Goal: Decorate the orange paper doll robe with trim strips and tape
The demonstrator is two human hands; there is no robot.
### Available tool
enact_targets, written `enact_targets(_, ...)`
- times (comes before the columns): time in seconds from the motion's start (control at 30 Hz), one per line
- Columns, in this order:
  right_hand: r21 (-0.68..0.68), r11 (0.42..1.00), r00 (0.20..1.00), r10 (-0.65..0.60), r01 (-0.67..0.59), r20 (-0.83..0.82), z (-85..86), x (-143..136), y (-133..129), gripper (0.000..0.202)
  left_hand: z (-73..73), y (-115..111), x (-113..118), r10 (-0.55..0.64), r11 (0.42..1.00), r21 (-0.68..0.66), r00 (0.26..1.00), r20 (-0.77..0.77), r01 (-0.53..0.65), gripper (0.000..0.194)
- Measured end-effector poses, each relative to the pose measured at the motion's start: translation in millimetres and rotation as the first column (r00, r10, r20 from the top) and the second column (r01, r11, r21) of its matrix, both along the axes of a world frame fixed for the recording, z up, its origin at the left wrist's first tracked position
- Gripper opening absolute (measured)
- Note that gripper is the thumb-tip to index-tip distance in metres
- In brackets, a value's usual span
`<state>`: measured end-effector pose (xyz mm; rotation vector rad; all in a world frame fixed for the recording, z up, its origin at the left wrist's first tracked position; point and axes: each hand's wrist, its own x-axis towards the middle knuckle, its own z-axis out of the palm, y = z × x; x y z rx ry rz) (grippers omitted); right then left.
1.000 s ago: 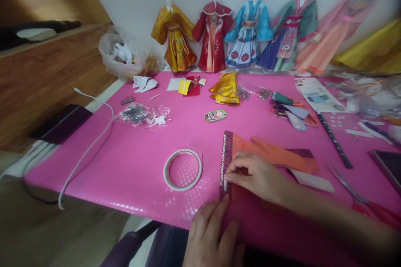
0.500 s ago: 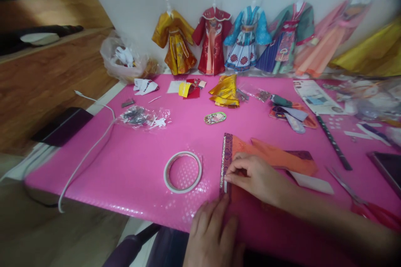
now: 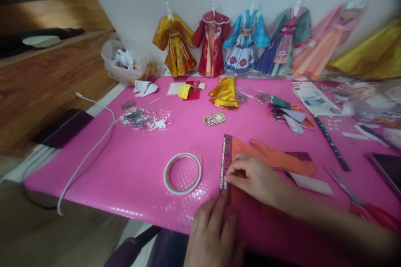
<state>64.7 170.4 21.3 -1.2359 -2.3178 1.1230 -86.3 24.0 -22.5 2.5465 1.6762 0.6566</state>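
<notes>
An orange cloth piece (image 3: pixel 266 154) with a purple patterned border lies on the pink table near the front. A glittering trim strip (image 3: pixel 223 160) runs along its left edge, with a short white strip at its lower part. My right hand (image 3: pixel 255 177) rests over the cloth, thumb and forefinger pinched together at the white strip; what they pinch is too small to make out. My left hand (image 3: pixel 213 229) lies with fingers spread at the lower end of the border, fingertips touching it. A roll of white tape (image 3: pixel 182 174) lies flat to the left.
Small scissors (image 3: pixel 357 200) with red handles and a dark dotted stick (image 3: pixel 332 142) are at the right. Several doll dresses stand along the wall. A small oval clip (image 3: pixel 214 119), plastic bags and a white cable (image 3: pixel 90 150) lie farther off.
My left fingertips have shifted slightly up along the border. The right hand keeps its pinch in nearly the same spot.
</notes>
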Motion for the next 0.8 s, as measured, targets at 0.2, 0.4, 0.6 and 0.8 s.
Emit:
enact_targets(0.2, 0.012, 1.0, 1.0, -0.004, 0.004, 0.004, -0.6, -0.1, 0.1, 0.011, -4.2, -1.5, -0.7, 0.015, 1.0, 0.006, 0.999, -0.028, -0.015, 0.036)
enact_targets(0.4, 0.008, 1.0, 1.0, -0.006, 0.006, 0.011, -1.6, 0.3, 0.2, 0.012, -4.1, -2.5, 0.2, 0.02, 1.0, 0.025, 0.999, -0.05, -0.019, 0.036)
enact_targets(0.6, 0.021, 1.0, 1.0, -0.017, 0.017, 0.016, -2.7, -1.4, 1.1, 0.012, -4.5, -1.4, 1.4, 0.026, 0.998, 0.058, 0.996, -0.08, -0.021, 0.036)
enact_targets(0.8, 0.037, 0.998, 0.999, -0.042, 0.041, 0.033, -1.2, -4.2, 0.5, 0.015, -4.5, -1.0, 1.6, 0.032, 0.998, 0.059, 0.994, -0.1, -0.026, 0.037)
